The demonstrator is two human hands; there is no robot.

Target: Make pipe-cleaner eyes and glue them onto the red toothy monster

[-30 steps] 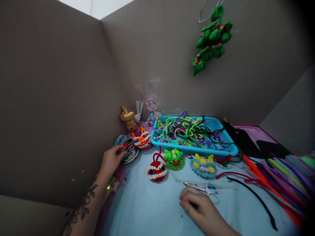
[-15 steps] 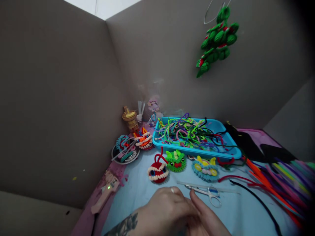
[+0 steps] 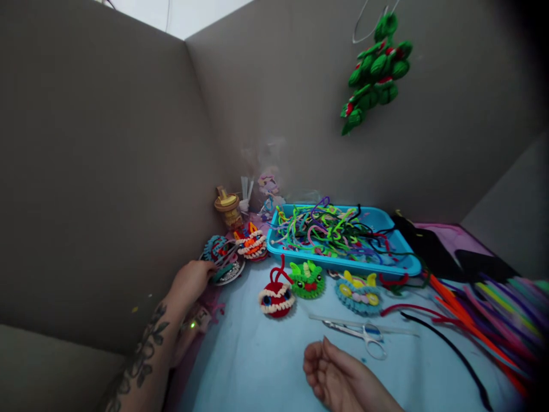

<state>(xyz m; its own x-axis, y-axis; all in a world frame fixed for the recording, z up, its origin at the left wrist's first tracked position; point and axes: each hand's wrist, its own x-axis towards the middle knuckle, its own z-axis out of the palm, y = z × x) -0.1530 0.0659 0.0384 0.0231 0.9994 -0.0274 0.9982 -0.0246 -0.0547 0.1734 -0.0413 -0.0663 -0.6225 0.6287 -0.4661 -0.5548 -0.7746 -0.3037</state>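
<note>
My left hand reaches to the bowl at the left, its fingers closed at the lower end of a thin grey tool that looks like tweezers; the fingertips are partly hidden. Small silvery beads and a blue-and-red fuzzy piece lie in the bowl. Palm up over the blue cloth, my right hand is open, its fingers loosely curled around nothing. Scissors lie just beyond it. Farther off sit a red-and-cream fuzzy head, a green one and a blue-and-yellow one.
A blue tray full of fuzzy stem scraps stands at the back. Colourful fuzzy stems are heaped at the right. A pink corded tool with a green light lies under my left forearm. Green figures hang on the wall.
My hands have come apart. The left has swung out to the bowl and closed on the thin grey tool; the right stays near the front with its palm now showing.
</note>
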